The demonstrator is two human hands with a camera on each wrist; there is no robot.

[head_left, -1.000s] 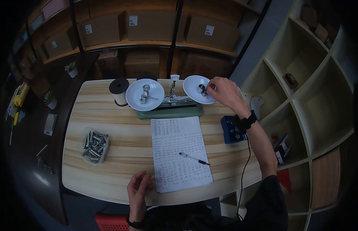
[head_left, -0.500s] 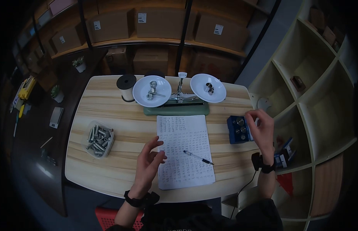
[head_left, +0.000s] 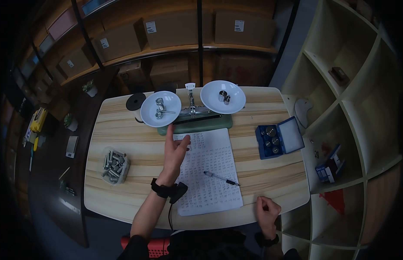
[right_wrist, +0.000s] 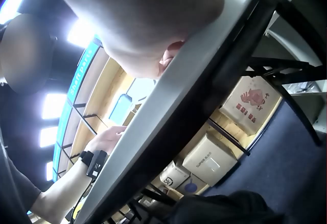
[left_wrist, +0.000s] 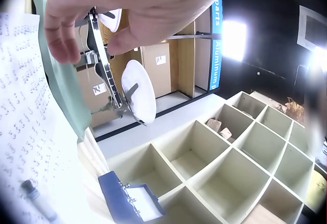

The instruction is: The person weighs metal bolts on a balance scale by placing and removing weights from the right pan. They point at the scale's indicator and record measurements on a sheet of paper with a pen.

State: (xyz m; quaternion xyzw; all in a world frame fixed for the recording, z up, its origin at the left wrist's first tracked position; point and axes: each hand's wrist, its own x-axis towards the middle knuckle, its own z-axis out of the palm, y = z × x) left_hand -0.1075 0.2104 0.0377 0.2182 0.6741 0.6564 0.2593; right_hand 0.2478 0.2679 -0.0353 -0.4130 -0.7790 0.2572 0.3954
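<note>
My left hand [head_left: 174, 154] hangs over the top of the written sheet [head_left: 210, 190], index finger extended near the left pan [head_left: 147, 116] of the balance. It holds nothing; contact with the pan cannot be told. Large bolt and nut pieces [head_left: 160, 104] and a thin rod lie in that pan. Two metal weights [head_left: 222, 96] stand in the right pan [head_left: 210, 89]. The left wrist view shows my left hand [left_wrist: 122, 4] with bent fingers before the green base [left_wrist: 66, 94]. My right hand [head_left: 268, 214], loosely curled and apparently without anything in it, lies at the table's front edge.
A blue box [head_left: 264, 149] with several weights stands at the right, its lid [head_left: 290, 135] raised. At the left are a tub of bolts [head_left: 115, 167] and a spool [head_left: 135, 102]. A pen [head_left: 221, 178] lies on the sheet. Cubby shelves [head_left: 325, 108] border the right side.
My right hand left the right pan, passed the blue box and came down to the front edge. My left hand moved up toward the balance. The box lid came into view; the right pan looks larger.
</note>
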